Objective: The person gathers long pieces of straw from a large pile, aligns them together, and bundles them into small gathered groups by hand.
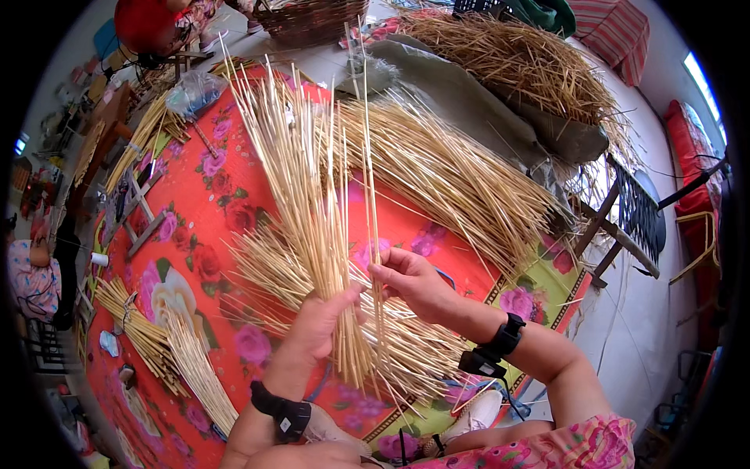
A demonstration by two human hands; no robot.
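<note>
My left hand point(322, 325) is closed around a thick bundle of straw stalks point(299, 193), which fans out toward the top of the view. Beside it, my right hand point(410, 281) pinches a few thin stalks point(369, 176) between thumb and fingers, standing upright just right of the bundle. Under both hands lies a loose heap of straw point(272, 264) on the red floral cloth point(234, 187). The lower ends of the held stalks hang in front of that heap. Each wrist wears a black strap with a small device.
A broad layer of straw point(451, 176) lies ahead to the right, beside grey-green sheeting point(469, 99) with a tangled straw pile point(515, 64). Left are a tied stalk bundle point(137, 328) and a paler bundle point(199, 369). A wooden stool point(609, 228) stands right; other people are at the far left.
</note>
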